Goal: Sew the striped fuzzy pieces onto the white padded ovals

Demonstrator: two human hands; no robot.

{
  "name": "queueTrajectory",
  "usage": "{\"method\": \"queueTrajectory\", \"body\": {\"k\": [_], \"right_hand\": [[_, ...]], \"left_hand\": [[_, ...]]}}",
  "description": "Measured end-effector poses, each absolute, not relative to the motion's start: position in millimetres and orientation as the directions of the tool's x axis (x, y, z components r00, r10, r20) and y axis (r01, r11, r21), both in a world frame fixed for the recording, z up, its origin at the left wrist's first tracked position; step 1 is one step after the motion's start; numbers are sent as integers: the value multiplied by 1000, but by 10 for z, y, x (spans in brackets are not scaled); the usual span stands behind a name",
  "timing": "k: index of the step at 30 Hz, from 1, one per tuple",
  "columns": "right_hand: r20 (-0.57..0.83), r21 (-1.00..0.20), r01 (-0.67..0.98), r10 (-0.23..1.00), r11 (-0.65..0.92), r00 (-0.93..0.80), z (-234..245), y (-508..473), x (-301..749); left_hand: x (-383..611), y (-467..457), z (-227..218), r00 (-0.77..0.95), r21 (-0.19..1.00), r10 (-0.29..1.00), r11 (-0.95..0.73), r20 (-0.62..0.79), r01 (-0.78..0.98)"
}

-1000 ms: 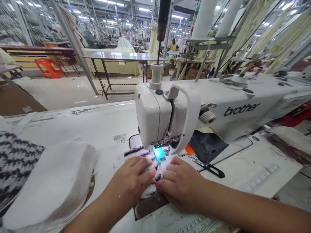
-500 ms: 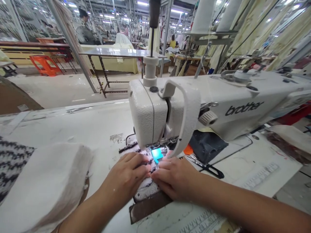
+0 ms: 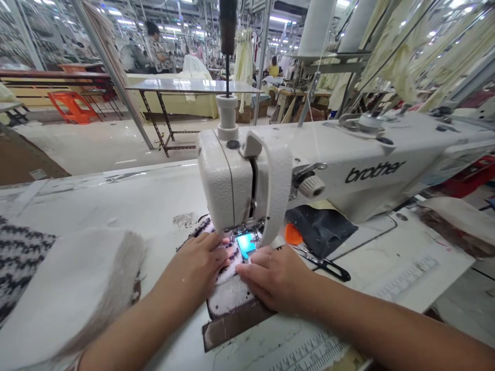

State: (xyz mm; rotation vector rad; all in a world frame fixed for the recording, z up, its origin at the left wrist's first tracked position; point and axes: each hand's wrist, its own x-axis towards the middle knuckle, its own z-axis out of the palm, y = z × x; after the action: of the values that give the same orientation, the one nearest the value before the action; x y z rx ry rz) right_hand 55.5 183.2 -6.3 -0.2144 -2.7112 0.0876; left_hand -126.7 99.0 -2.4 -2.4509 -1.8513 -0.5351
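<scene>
A small fuzzy piece of white fabric with black stripes (image 3: 228, 288) lies on the bed of a white Brother sewing machine (image 3: 294, 175), under its needle area. My left hand (image 3: 197, 265) presses flat on the piece's left side, fingertips close to the presser foot. On the right side my right hand (image 3: 274, 278) lies flat, with its fingers beside a glowing blue guide (image 3: 246, 244). Both hands hold the fabric down with stretched fingers.
A stack of white fleece pieces (image 3: 69, 288) and a black-and-white patterned fabric (image 3: 19, 257) sit at the left. Black thread snips (image 3: 325, 265), an orange tab (image 3: 293, 234) and dark cloth (image 3: 320, 229) lie behind the machine head. A person stands far off at the back left.
The fabric piece has fed away from me under the presser foot, and both hands have followed it toward the needle. The view has shifted slightly to the right.
</scene>
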Motion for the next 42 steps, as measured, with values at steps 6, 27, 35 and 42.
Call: {"method": "queueTrajectory", "body": {"k": [6, 27, 35, 42], "right_hand": [[354, -143, 133, 177, 981, -918, -43, 1857, 576], [329, -92, 43, 71, 995, -942, -34, 1839, 531], [346, -86, -8, 23, 996, -938, 49, 1794, 536], [369, -95, 16, 50, 995, -928, -14, 1803, 577]], "left_hand": [[-1348, 991, 69, 439, 118, 819, -511, 370, 852], [-1384, 878, 153, 21, 83, 987, -35, 161, 996], [-1356, 669, 197, 11, 111, 1000, -12, 3, 994], [-1412, 659, 128, 42, 171, 997, -53, 68, 984]]}}
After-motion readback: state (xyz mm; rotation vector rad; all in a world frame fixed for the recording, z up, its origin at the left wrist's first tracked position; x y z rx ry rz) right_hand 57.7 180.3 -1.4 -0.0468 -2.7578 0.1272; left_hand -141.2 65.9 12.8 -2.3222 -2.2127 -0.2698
